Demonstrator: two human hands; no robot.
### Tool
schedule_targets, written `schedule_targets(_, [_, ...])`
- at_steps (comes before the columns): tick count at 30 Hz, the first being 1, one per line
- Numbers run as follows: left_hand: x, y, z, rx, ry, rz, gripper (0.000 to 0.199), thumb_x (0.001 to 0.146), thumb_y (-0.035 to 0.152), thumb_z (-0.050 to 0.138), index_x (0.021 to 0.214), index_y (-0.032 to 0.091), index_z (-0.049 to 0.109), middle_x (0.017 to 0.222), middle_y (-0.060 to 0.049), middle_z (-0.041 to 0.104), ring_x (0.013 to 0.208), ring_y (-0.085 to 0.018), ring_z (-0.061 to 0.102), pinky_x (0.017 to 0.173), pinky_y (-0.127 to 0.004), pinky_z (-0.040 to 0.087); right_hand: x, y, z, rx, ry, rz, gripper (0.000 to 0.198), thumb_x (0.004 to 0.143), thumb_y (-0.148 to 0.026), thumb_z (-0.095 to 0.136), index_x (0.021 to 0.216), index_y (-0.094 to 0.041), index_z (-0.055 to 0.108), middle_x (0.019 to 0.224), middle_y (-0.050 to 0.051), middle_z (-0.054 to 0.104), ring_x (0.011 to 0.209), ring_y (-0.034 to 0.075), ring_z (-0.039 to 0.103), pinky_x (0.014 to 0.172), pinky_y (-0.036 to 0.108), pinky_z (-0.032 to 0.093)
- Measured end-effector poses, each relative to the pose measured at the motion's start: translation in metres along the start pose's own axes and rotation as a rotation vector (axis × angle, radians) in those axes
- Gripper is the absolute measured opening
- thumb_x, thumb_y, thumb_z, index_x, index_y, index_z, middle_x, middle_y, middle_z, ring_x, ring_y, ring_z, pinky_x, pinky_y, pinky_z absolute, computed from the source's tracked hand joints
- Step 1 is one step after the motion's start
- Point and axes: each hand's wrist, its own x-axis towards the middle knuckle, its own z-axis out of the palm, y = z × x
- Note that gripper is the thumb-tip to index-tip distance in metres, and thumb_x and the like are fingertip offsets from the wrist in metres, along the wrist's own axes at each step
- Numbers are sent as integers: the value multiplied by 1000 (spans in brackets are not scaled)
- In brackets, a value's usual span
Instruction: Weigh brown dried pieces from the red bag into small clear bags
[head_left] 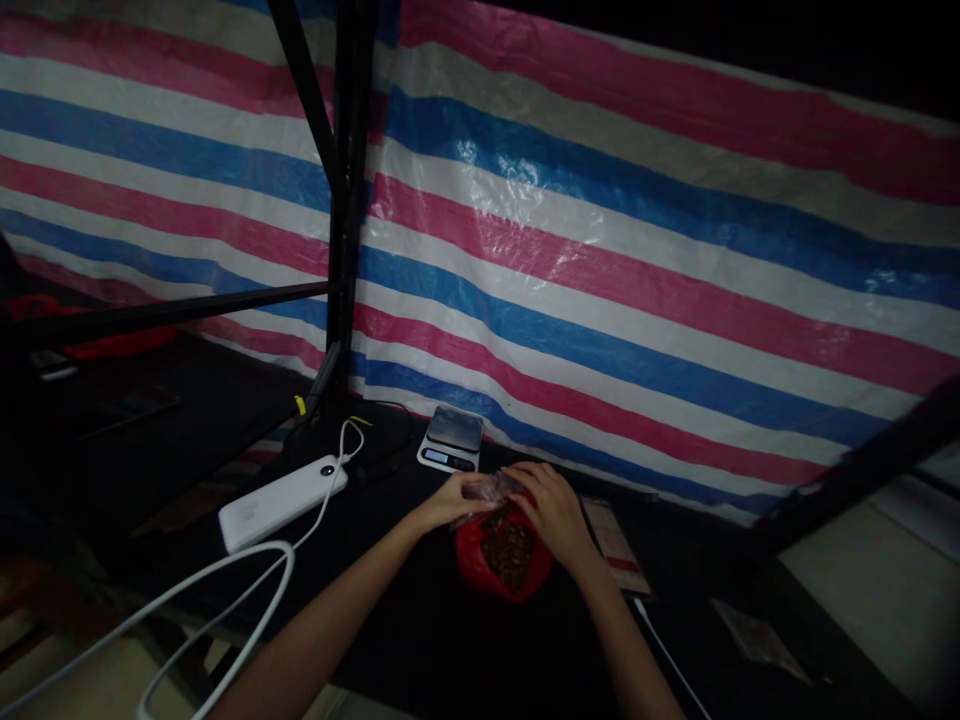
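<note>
1 open red bag (pixel 471 568), loose brown bits (pixel 511 550) inside, sits on black table (pixel 427 630), just nearer than the fingers (pixel 535 472). 2 hands at its far edge: left hand (pixel 454 498), right hand (pixel 553 505), both pinching clear plastic (pixel 491 489); contents unclear. 1 scale (pixel 454 430) behind.

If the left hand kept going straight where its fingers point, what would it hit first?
The clear plastic at the fingertips of the left hand, then probably the right hand; depth is hard to judge in this dim picture.
</note>
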Motion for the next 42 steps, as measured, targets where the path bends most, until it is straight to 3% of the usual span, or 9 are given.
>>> schedule_targets(6, [1, 0, -2, 52, 3, 4, 48, 62, 37, 69, 101, 11, 61, 97, -9, 64, 89, -20, 57, 84, -31, 40, -3, -1, 0, -90, -9, -38, 33, 81, -20, 46, 113, -26, 53, 109, 4, 57, 98, 20, 51, 81, 36, 41])
schedule_targets(13, [0, -4, -2, 35, -18, 1, 47, 64, 37, 68, 103, 11, 60, 97, -8, 64, 89, -19, 57, 83, -30, 40, -10, -1, 8, -73, 0, 23, 32, 82, -21, 46, 113, -26, 52, 111, 3, 57, 99, 20, 51, 85, 37, 37])
schedule_targets(22, [1, -8, -2, 92, -7, -26, 43, 64, 38, 67, 97, 10, 62, 88, -6, 64, 81, -17, 56, 76, -27, 41, -3, -4, 3, -98, -54, -91, 39, 81, -14, 46, 117, -30, 50, 109, 4, 58, 98, 20, 50, 80, 35, 39])
schedule_targets(27, [-1, -4, -2, 86, -21, -19, 41, 65, 37, 67, 96, 10, 62, 87, -5, 64, 79, -16, 56, 75, -27, 40, -3, -3, 3, -51, -72, -70, 37, 82, -16, 45, 116, -28, 51, 111, 4, 57, 100, 22, 49, 82, 37, 38])
schedule_targets(34, [-4, 0, 0, 44, -27, -43, 48, 66, 37, 67, 104, 10, 59, 96, -8, 64, 86, -19, 58, 80, -30, 41, -16, 14, 20, 401, 127, 168, 31, 79, -28, 51, 109, -25, 56, 110, 5, 58, 102, 21, 52, 91, 38, 39])
schedule_targets(38, [-4, 2, -4, 65, -11, -38, 52, 66, 40, 66, 108, 12, 58, 101, -9, 64, 89, -20, 58, 82, -30, 42, -31, 36, 43, 705, 340, 463, 37, 70, -35, 61, 103, -19, 59, 105, 8, 62, 90, 22, 59, 84, 39, 45])
schedule_targets(42, [5, 1, -22, 123, 33, -32, 55, 66, 43, 64, 110, 12, 56, 101, -10, 64, 88, -19, 59, 79, -29, 43, -48, 54, 66, 893, 584, 742, 49, 66, -39, 63, 108, -15, 55, 108, 13, 60, 91, 23, 60, 81, 39, 46])
